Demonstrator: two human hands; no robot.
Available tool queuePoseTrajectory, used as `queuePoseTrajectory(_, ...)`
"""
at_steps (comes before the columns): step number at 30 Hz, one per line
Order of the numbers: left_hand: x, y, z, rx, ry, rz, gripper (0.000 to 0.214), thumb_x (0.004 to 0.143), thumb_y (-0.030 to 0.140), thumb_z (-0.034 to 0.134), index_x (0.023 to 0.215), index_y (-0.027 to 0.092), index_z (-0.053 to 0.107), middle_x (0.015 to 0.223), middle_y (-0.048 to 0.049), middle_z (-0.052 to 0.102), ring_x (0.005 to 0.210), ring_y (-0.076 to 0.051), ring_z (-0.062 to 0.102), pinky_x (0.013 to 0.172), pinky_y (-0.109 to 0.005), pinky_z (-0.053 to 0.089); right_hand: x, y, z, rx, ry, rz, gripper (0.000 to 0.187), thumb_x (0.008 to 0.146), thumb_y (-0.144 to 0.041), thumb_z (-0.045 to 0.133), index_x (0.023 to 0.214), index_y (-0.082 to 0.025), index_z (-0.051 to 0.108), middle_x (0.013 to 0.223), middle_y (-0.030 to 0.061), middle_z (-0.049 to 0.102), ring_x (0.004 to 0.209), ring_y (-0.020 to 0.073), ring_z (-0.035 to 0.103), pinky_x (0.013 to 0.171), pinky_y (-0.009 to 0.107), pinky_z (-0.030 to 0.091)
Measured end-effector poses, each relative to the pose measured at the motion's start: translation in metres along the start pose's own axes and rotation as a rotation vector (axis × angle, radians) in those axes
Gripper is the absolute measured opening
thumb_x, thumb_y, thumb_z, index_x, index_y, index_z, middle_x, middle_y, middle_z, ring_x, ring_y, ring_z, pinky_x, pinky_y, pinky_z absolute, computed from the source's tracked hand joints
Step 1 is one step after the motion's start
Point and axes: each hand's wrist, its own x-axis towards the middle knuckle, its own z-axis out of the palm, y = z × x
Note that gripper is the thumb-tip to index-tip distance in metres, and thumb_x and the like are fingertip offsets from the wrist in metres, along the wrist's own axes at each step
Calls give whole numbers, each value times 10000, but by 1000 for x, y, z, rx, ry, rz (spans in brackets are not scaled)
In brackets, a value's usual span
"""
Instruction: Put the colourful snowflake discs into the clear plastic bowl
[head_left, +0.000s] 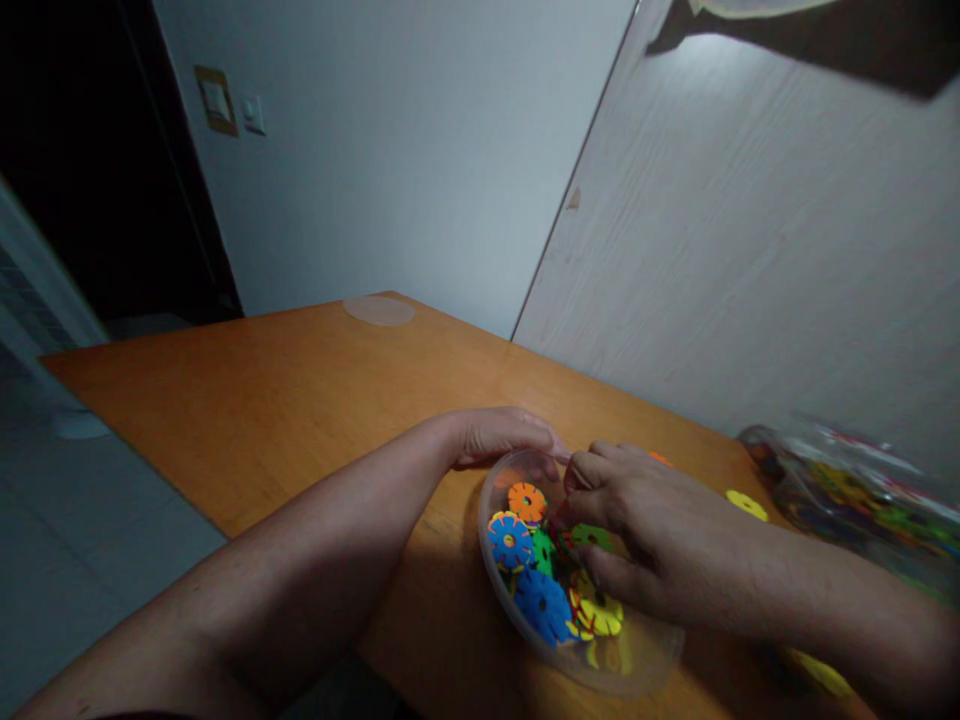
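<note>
A clear round plastic tub [499,590] stands near the table's front, holding several notched plastic discs: an orange disc [526,503], a light blue one [510,541], a larger blue one [543,606], and green and yellow ones. My left hand [514,436] is closed round the far rim of the tub, with some fingertips hidden. Over the tub's right side, my right hand [622,510] reaches in among the discs. Its fingers are bent, with the thumb apart from them, and a green disc [592,540] shows between. A dark red piece lies by the fingertips.
A round translucent lid [379,310] lies at the far corner of the wooden table [285,390]. On the right, a clear plastic bag [862,490] full of colourful discs rests against the wall. A loose yellow disc [747,504] lies beside the bag.
</note>
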Motion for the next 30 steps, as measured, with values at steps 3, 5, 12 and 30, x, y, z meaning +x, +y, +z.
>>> queuePoseTrajectory(3, 1, 0, -1, 11, 2, 3, 284, 724, 348, 697, 900, 125, 708, 853, -70, 711, 728, -155, 639, 730, -291, 498, 1, 1, 2, 1, -2, -34, 129, 801, -238, 564, 854, -246, 681, 942, 39, 598, 892, 206, 496, 795, 355, 379)
queuePoseTrajectory(5, 1, -1, -1, 10, 2, 9, 287, 727, 344, 694, 910, 124, 712, 863, -75, 713, 731, -157, 640, 732, -296, 497, 3, 2, 4, 0, -9, -70, 134, 812, -218, 547, 834, -243, 677, 914, 29, 607, 880, 190, 507, 783, 330, 377)
queuePoseTrajectory(12, 1, 0, 0, 28, 7, -7, 291, 727, 351, 702, 908, 123, 710, 825, -72, 711, 720, -157, 642, 728, -295, 502, 10, 5, 13, 37, -63, -101, 123, 779, -180, 555, 740, -221, 664, 818, 9, 620, 840, 166, 535, 765, 292, 380)
queuePoseTrajectory(30, 2, -2, 0, -49, -5, -22, 260, 723, 330, 704, 885, 126, 701, 833, -69, 704, 743, -159, 645, 742, -293, 513, 14, 1, 11, -3, -122, -64, 156, 811, -250, 570, 706, -219, 680, 812, 15, 675, 809, 175, 576, 798, 327, 367)
